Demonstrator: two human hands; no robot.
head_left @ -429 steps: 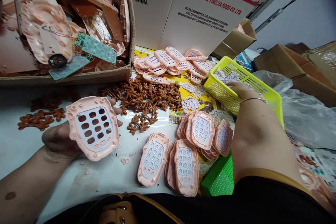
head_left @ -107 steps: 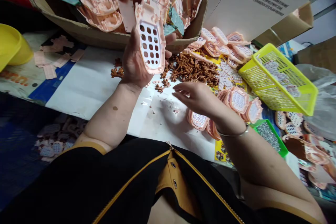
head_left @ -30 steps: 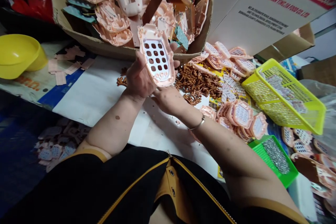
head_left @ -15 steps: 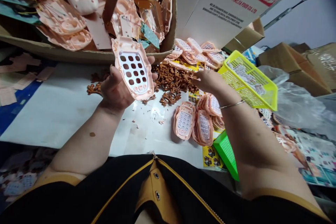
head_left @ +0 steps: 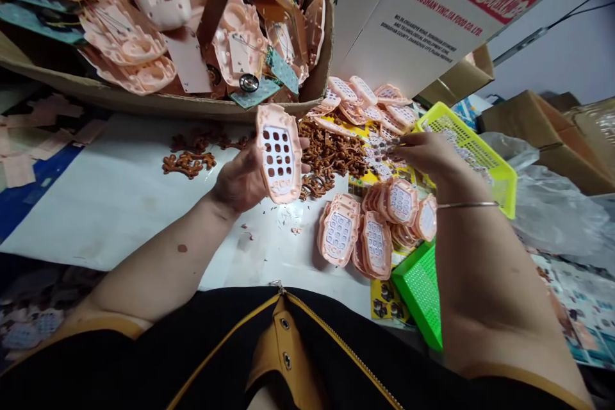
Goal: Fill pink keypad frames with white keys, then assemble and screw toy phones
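My left hand [head_left: 243, 176] grips a pink plastic phone shell [head_left: 279, 154] from its left side and behind, raised above the table. The shell has a grid of square holes over a pale inner panel and stands nearly upright. My right hand [head_left: 425, 150], wearing a thin bracelet at the wrist, reaches left with fingers stretched out, the tips at a small pile of white keypad pieces [head_left: 381, 155]. Whether a piece is between those fingertips is hard to see. Brown branch-like plastic parts [head_left: 331, 150] lie heaped between the hands. Stacked pink shells with keypads [head_left: 339, 234] rest nearer my body.
A cardboard box [head_left: 192, 106] of pink casings and circuit boards borders the back left. More pink shells [head_left: 365, 93] lie at the back. On the right are a yellow basket [head_left: 504, 189] with white pieces, a green basket [head_left: 418, 291] and clear plastic bags [head_left: 557, 205].
My left hand has carried the pink shell right and slightly down. My right hand has shifted right from over the brown parts, uncovering the white keypad pieces.
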